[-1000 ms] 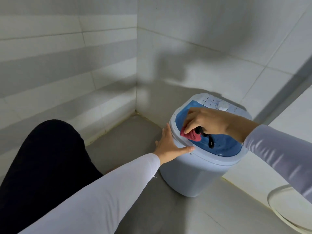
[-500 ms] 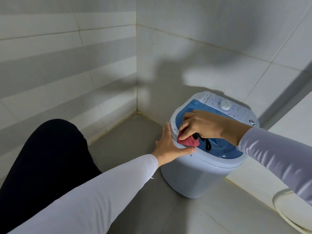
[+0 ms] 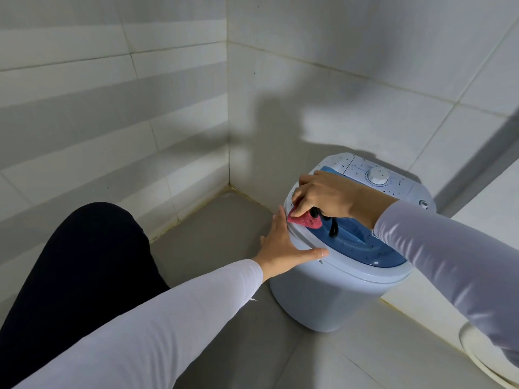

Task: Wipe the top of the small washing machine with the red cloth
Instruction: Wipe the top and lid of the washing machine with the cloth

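Note:
A small white washing machine (image 3: 337, 293) with a blue lid (image 3: 365, 242) and a white dial (image 3: 378, 175) stands on the floor in a tiled corner. Dark specks dot its top. My right hand (image 3: 328, 196) holds the bunched red cloth (image 3: 304, 219) against the left rim of the top. A black loop hangs from the cloth over the lid. My left hand (image 3: 283, 245) lies flat against the machine's left side, thumb along the rim, fingers spread.
Tiled walls (image 3: 112, 122) meet in a corner just behind the machine. My knee in dark trousers (image 3: 84, 262) is at the left. A white rounded object (image 3: 488, 357) shows at the lower right edge. Grey floor (image 3: 219, 228) lies between knee and machine.
My right hand has slid the red cloth from the blue lid leftward onto the white rim. My left hand has stayed against the machine's side.

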Motion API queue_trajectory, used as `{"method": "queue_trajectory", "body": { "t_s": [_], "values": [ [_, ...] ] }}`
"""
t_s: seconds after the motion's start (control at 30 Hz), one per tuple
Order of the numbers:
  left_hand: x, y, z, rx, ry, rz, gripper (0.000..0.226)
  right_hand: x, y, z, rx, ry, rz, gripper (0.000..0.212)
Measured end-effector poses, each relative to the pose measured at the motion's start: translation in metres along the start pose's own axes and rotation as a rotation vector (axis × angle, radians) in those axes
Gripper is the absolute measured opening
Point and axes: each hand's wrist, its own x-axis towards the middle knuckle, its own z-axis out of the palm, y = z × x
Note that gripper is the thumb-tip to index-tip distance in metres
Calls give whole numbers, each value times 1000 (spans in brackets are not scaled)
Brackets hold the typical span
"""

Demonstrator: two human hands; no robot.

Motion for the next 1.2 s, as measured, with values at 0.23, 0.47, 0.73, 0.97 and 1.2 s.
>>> {"method": "queue_trajectory", "body": {
  "t_s": [0.23,0.47,0.73,0.97,1.2],
  "values": [
    [12,0,-18,-33,48,29,107,17,0,-4,6,-29,95,48],
    [24,6,-42,145,-46,26,128,28,7,2,21,-11,192,52],
    [33,8,-50,179,-143,13,135,32,31,2,71,-14,290,47],
    [67,16,-77,234,-128,35,123,5,69,-6,294,149,492,59],
    [103,28,-100,356,-147,94,126,23,50,4,350,124,399,53]
  ]
}}
